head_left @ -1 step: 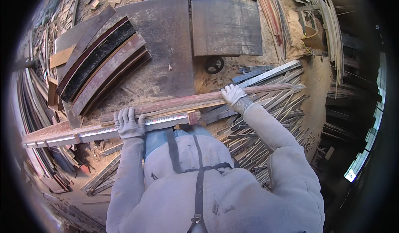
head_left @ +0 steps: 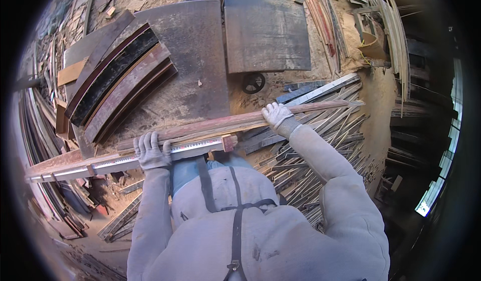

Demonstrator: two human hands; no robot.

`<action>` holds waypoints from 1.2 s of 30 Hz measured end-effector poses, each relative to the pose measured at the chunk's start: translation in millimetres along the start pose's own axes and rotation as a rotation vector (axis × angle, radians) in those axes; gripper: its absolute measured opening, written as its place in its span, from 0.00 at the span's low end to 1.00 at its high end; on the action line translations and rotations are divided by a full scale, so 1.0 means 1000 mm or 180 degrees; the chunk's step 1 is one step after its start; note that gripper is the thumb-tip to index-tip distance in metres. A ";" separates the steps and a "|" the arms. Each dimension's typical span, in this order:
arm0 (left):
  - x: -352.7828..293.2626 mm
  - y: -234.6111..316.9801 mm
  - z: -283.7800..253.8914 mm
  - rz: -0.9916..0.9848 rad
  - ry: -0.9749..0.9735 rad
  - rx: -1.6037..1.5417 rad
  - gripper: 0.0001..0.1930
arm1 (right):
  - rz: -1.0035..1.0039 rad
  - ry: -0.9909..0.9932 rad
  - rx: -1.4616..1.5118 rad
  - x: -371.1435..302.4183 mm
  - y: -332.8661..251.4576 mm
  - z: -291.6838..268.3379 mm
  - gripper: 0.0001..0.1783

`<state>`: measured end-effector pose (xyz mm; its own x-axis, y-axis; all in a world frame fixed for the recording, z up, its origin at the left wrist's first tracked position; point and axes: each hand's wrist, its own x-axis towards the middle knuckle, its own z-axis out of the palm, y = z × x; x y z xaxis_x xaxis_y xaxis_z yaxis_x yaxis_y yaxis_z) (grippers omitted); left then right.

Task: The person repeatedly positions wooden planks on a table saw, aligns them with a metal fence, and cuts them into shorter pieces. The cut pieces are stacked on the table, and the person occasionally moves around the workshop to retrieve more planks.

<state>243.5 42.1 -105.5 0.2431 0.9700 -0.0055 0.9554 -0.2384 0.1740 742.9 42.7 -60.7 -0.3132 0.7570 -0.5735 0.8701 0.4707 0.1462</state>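
- The plank (head_left: 220, 122) is long and reddish. It lies along the near edge of the table (head_left: 200, 50), and its right end sticks out well past the table's right edge.
- Your right hand (head_left: 277, 115) is closed over the plank, past the table's near right corner. Your fingers curl over the top of the wood.
- Your left hand (head_left: 153, 152) lies over the left part of the plank, with the fingers pointing away from you. I cannot tell if they grip it or just press on it.
- The ruler (head_left: 198, 145) runs along the table's near edge, on your side of the plank. It goes under or behind your left hand and comes out on the other side.
- A small red block (head_left: 229, 143) sits at the ruler's right end.
- Bent boards (head_left: 120, 83) lie side by side on the left part of the table, near its left edge.
- A dark sheet (head_left: 268, 35) is past the table's right edge, and a black wheel (head_left: 253, 83) shows just below the sheet's near edge.
- Lots of thin sticks (head_left: 310, 153) lie in a messy pile to your right, beyond the table's near right corner.
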 end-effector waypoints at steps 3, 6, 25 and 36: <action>0.077 -0.011 0.010 0.0117 0.0389 -0.0085 0.30 | 0.0083 0.0285 0.0021 0.051 0.040 -0.032 0.11; 0.134 -0.026 0.000 0.0117 0.0780 0.0035 0.29 | -0.0040 0.0567 0.0099 0.102 0.061 -0.060 0.10; 0.434 -0.057 -0.035 0.0096 0.0728 0.0118 0.25 | 0.0939 0.1222 0.0057 0.299 0.230 -0.135 0.16; 0.451 -0.050 -0.040 0.0123 0.0816 0.0088 0.26 | 0.0915 0.0982 -0.0250 0.298 0.243 -0.156 0.16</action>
<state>298.5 493.5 -77.1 0.2323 0.9397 0.2511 0.9514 -0.2732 0.1423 801.6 453.5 -70.6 -0.1717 0.9569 -0.2341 0.9106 0.2448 0.3329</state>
